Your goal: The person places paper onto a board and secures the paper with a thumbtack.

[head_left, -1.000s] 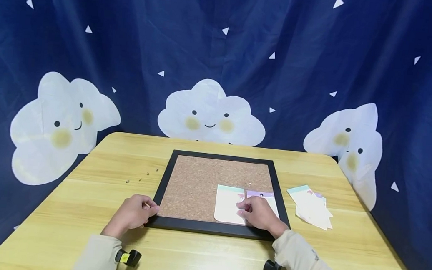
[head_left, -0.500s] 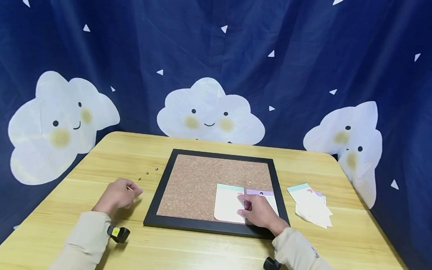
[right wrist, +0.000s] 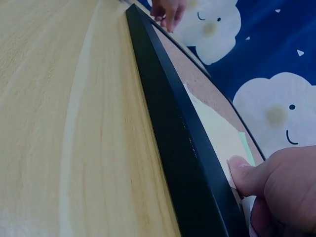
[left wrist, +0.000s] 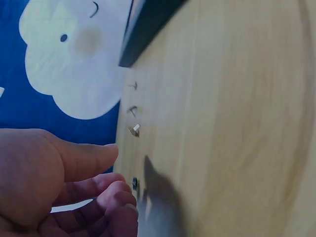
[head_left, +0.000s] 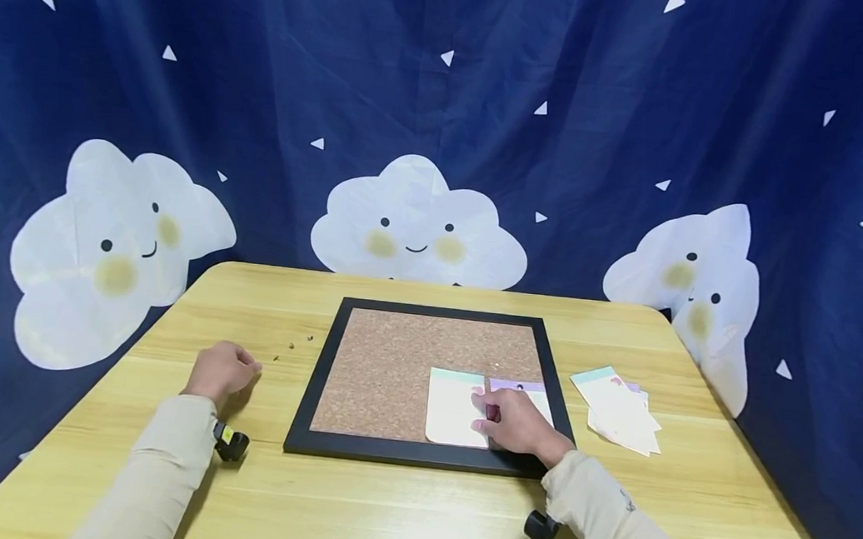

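Observation:
My left hand [head_left: 220, 372] hovers over the table left of the corkboard. In the left wrist view its thumb and loosely bent fingers [left wrist: 94, 202] stand apart, with a thumbtack [left wrist: 135, 183] just beyond the fingertips. Several more thumbtacks [head_left: 292, 346] lie between that hand and the board. My right hand [head_left: 517, 424] rests on the black-framed corkboard [head_left: 386, 375], thumb and forefinger touching a white card with a green top strip [head_left: 452, 409]. In the right wrist view the thumb [right wrist: 242, 173] presses on this card. Beside it, partly covered by the hand, is a purple-topped card [head_left: 502, 384] with a tack in it.
A loose pile of cards [head_left: 620, 412] lies on the wooden table [head_left: 354, 515] right of the board. A small pale spot [head_left: 497, 365] shows on the cork above the cards. Behind the table hangs a blue curtain [head_left: 430, 69] with clouds.
My left hand has left the board's left frame edge and moved left and away from me, toward the thumbtacks. The right hand has stayed on the card.

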Tool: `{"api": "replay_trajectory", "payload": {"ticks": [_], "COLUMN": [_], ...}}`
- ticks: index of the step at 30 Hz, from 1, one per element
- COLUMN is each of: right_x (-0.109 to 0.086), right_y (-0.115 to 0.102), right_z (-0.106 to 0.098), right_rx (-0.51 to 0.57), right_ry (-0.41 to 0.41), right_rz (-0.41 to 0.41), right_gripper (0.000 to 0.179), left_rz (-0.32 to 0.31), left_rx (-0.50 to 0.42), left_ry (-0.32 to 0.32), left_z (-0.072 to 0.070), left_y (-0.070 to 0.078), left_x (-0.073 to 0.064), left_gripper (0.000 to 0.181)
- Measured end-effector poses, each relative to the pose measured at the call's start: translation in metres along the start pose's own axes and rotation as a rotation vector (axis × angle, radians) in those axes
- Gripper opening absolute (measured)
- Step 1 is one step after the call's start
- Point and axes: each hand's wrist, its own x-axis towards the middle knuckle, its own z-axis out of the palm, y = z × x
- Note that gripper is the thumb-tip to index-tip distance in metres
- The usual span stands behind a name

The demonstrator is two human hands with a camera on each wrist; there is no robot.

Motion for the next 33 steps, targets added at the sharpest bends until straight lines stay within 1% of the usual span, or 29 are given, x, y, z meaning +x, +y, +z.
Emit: {"api": "replay_trajectory", "payload": {"ticks": [4, 8, 10, 13, 16, 23, 26, 30, 33], "right_x": [0.000, 0.000, -0.001, -0.001, -0.001, -0.002, -0.002, -0.002, -0.002], "right_y": [0.001, 0.001, 0.001, 0.002, 0.002, 0.002, 0.003, 0.004, 0.005], "right_z": [0.001, 0.001, 0.002, 0.002, 0.003, 0.004, 0.004, 0.005, 0.006], "right_rx": [0.011, 0.032, 0.041, 0.046, 0.051, 0.057, 0.061, 0.062, 0.061], "right_ry": [0.008, 0.023, 0.026, 0.029, 0.025, 0.018, 0.018, 0.024, 0.026], "right_rz": [-0.004, -0.001, 0.008, 0.016, 0.026, 0.043, 0.039, 0.037, 0.041], "right_gripper": [0.015, 0.021, 0.024, 0.025, 0.024, 0.023, 0.024, 0.024, 0.022], "left_rz": [-0.022, -0.055, -0.059, -0.051, -0.030, 0.005, 0.020, 0.034, 0.024], "left_rx": [0.048, 0.059, 0.062, 0.079, 0.097, 0.085, 0.088, 0.093, 0.087], "left_ry": [0.002, -0.009, -0.018, -0.022, -0.016, 0.004, 0.010, 0.011, 0.006], "left_z": [-0.001, -0.003, -0.004, -0.003, -0.001, 0.000, 0.000, 0.002, 0.004], "left_y": [-0.005, -0.004, -0.004, -0.006, -0.009, -0.008, -0.006, -0.005, -0.004], "left_x": [0.008, 0.012, 0.015, 0.019, 0.023, 0.021, 0.019, 0.020, 0.021], "left_gripper": [0.028, 0.028, 0.030, 0.032, 0.029, 0.017, 0.020, 0.030, 0.035]}}
